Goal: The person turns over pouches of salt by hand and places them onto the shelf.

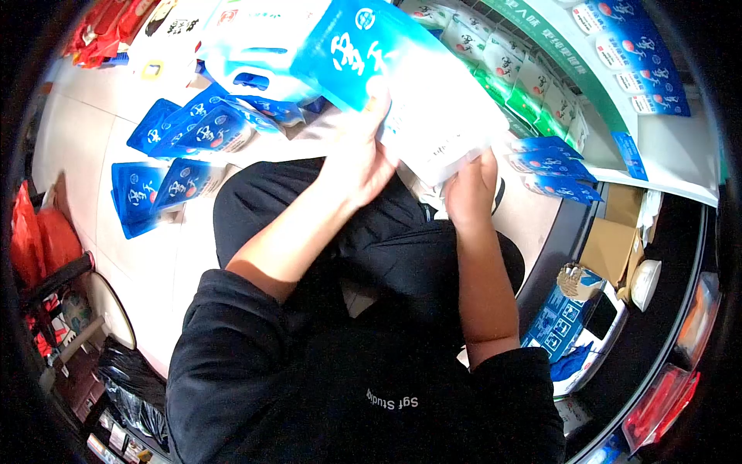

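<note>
A blue and white packet point(410, 85) is held up at the top centre, above the crossed legs. My left hand point(363, 158) grips its left side, with the thumb lying on the blue part. At its lower right corner, my right hand point(473, 184) pinches the white part between thumb and fingers. Left of my left hand, more blue packets point(212, 127) lie overlapping on the floor, with another small group point(143, 193) below them. Several blue packets point(549, 166) lie fanned out to the right of my right hand.
A shelf point(672, 166) with green and white packets point(502, 66) stands at the upper right. Cardboard boxes point(610, 247) and a blue printed box point(556, 321) are at the right. Red bags point(46, 240) and a black plastic bag point(131, 387) are at the left.
</note>
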Tool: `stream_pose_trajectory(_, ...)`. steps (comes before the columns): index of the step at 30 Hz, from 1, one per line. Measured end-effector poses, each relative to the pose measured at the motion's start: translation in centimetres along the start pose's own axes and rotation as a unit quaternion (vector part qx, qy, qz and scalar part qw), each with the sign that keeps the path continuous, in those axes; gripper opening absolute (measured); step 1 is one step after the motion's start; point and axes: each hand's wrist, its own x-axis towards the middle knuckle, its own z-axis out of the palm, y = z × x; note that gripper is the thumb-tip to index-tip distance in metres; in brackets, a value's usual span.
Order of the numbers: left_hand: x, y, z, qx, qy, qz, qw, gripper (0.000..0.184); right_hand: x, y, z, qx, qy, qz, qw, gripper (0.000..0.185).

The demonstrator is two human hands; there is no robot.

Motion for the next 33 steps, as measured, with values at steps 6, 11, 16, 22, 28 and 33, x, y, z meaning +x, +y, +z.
stream_pose_trajectory(6, -1.3, -2.9, 0.5, -0.256, -0.029, -0.18, 0.949, 0.055, -0.4, -3.3, 0.0, -0.295, 0.064, -0.056, 0.952, 0.03)
stream_pose_trajectory(11, -3.3, -5.4, 0.5, -0.247, 0.037, -0.31, 0.917, 0.061, -0.5, -4.7, 0.5, -0.357, 0.033, -0.023, 0.933, 0.028)
stream_pose_trajectory(16, -3.3, -6.5, -0.1, -0.233, -0.019, -0.329, 0.915, 0.064, -0.6, -4.3, 0.4, -0.353, 0.041, 0.035, 0.934, 0.029)
stream_pose_trajectory(22, -2.3, -4.9, 0.6, -0.182, -0.027, -0.2, 0.962, 0.059, -1.0, -3.8, 0.2, -0.386, 0.0, -0.006, 0.923, 0.025)
stream_pose_trajectory(28, -1.7, -4.5, -0.1, -0.191, -0.031, -0.165, 0.967, 0.049, -0.9, -4.4, -0.2, -0.381, -0.001, -0.002, 0.925, 0.022)
stream_pose_trajectory(33, -1.5, -5.0, -0.7, -0.155, -0.025, -0.15, 0.976, 0.047, -0.4, -4.4, -1.8, -0.312, 0.022, 0.043, 0.949, 0.024)
